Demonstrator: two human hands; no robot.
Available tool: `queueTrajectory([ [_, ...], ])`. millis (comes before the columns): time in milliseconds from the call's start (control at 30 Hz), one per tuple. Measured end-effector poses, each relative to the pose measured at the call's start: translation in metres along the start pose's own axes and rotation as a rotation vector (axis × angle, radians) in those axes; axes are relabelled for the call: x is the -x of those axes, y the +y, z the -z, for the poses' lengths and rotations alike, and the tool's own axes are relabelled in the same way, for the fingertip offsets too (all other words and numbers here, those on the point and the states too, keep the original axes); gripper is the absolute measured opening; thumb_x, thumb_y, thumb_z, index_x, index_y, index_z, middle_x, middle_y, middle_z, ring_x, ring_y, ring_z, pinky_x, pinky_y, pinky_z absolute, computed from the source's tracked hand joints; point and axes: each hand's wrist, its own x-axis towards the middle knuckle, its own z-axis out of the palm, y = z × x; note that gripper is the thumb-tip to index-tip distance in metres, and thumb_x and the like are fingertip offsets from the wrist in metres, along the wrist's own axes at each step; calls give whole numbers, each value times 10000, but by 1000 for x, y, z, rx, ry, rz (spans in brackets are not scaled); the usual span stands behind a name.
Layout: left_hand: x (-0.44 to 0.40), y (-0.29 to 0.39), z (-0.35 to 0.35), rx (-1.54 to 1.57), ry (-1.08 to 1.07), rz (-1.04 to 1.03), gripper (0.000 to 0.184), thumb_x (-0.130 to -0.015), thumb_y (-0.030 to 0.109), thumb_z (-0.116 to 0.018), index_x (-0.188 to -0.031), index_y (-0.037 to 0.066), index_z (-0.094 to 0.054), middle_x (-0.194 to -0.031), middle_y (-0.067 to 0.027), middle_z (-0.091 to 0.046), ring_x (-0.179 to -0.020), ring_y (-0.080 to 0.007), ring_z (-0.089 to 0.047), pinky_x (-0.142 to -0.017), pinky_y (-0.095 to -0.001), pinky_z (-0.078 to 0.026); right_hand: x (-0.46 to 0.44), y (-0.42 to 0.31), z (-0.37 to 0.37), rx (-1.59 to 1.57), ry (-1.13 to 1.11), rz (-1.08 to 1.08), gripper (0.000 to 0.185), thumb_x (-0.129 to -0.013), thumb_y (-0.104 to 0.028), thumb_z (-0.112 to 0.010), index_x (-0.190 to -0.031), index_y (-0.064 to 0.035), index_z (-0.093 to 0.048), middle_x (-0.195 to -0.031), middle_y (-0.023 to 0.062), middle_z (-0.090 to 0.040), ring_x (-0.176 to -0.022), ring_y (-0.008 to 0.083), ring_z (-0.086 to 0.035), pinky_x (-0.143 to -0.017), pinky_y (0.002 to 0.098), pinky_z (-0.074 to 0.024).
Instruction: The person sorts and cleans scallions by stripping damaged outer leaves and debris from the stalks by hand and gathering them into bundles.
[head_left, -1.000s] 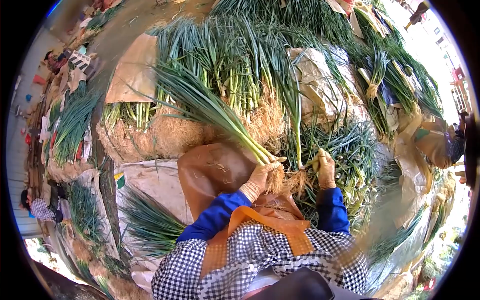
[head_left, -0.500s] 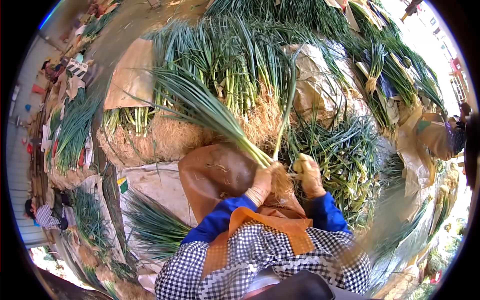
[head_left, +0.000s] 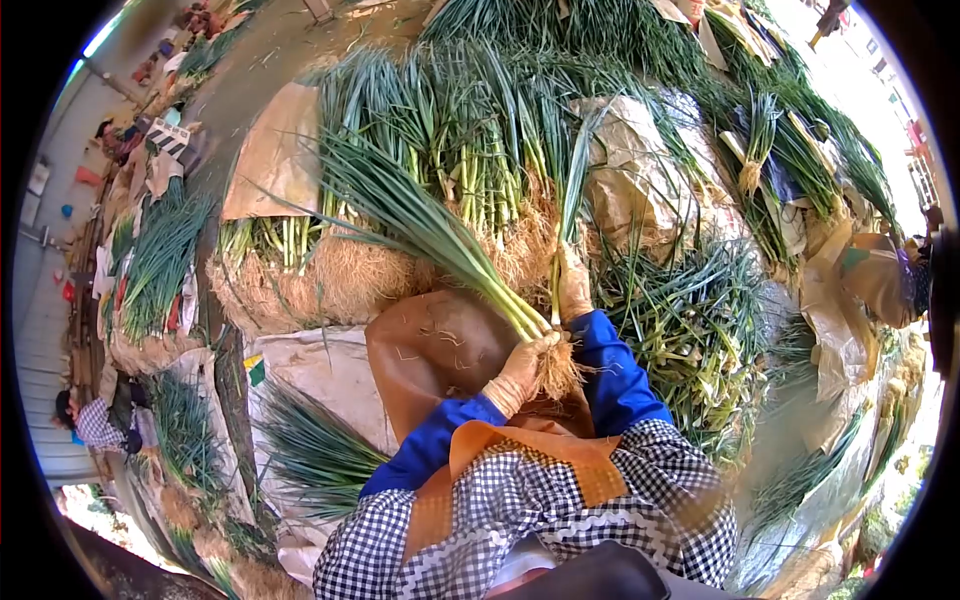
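My left hand (head_left: 518, 374) is closed round the root end of a bunch of green onions (head_left: 437, 237), whose long leaves fan up and to the left. Tan stringy roots (head_left: 560, 373) hang out beside its fingers. My right hand (head_left: 574, 286) is raised just above and to the right, its fingers closed against a single upright green onion stalk (head_left: 557, 277). That stalk's lower end meets the bunch at my left hand. Beneath lies a brown apron (head_left: 425, 345) over my lap.
Ahead stands a thick row of green onions (head_left: 480, 170) with matted roots. At right lies a heap of loose leaves and trimmings (head_left: 690, 350). More green onions (head_left: 315, 450) rest on a white sheet (head_left: 330, 375) at left. Another person (head_left: 98, 425) sits far left.
My right hand has moved up and forward from beside the roots to the single stalk. My left hand keeps the bunch and has shifted slightly.
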Motion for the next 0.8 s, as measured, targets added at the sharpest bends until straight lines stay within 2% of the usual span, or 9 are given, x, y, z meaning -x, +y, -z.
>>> queueTrajectory([
  [67,2,-2,-1,-12,7,-28,172,-841,69,-568,-987,-21,-574,-858,-77,-614,-780,-181,-597,-729,-285,-503,-2,25,11,-81,52,-58,324,-932,-336,-440,-835,-73,-604,-705,13,-562,-628,98,-487,-552,258,-393],
  [233,-7,-3,-5,123,37,-51,181,-854,63,-553,-1012,-22,-578,-863,-65,-611,-778,-162,-596,-712,-278,-507,43,44,83,1167,-354,549,293,-894,-266,-446,-946,-7,-571,-756,143,-583,-651,255,-548,-599,350,-427],
  [267,-12,-2,-1,160,-2,-20,188,-854,68,-558,-1019,-18,-580,-860,-61,-610,-778,-156,-596,-703,-272,-508,68,25,91,941,-252,-2,277,-887,-263,-458,-904,-12,-574,-778,188,-591,-689,333,-564,-612,380,-441],
  [300,-11,1,-3,159,1,-30,190,-852,70,-562,-1022,-12,-580,-857,-58,-608,-775,-152,-595,-698,-264,-509,71,46,134,1444,-345,342,341,-903,-317,-435,-841,-22,-594,-780,195,-606,-720,351,-573,-622,406,-446],
  [367,-12,2,2,159,-5,-26,203,-847,70,-569,-1035,-5,-575,-870,-52,-603,-770,-150,-590,-693,-254,-512,94,2,156,1804,-268,-384,394,-906,-375,-401,-882,-64,-641,-861,159,-648,-844,287,-630,-704,397,-486],
  [433,-11,5,3,171,-57,4,206,-847,70,-569,-1039,-6,-571,-880,-53,-600,-775,-152,-588,-697,-256,-513,101,-31,171,2065,-240,-411,551,-848,-563,-410,-905,-73,-656,-873,131,-661,-831,289,-640,-702,391,-496],
  [600,12,29,-13,348,-494,215,283,-835,125,-589,-1095,24,-540,-872,-38,-538,-781,-151,-543,-699,-271,-493,54,-66,83,1229,-67,416,357,-885,-383,-474,-936,-53,-599,-811,178,-613,-796,375,-579,-686,430,-455],
  [733,74,98,-63,92,-576,41,700,-738,136,-629,-1342,1,-302,-844,-34,-508,-748,-134,-515,-667,-262,-478,-38,-80,25,1180,-61,403,292,-894,-301,-490,-994,-49,-599,-836,148,-634,-744,331,-598,-678,386,-468],
  [800,74,113,-62,136,-628,-25,640,-742,138,-625,-1302,2,-346,-823,-37,-482,-741,-139,-502,-661,-250,-459,-61,-82,-4,595,-270,215,286,-895,-279,-496,-1058,-68,-597,-854,105,-649,-725,251,-611,-668,369,-468],
])
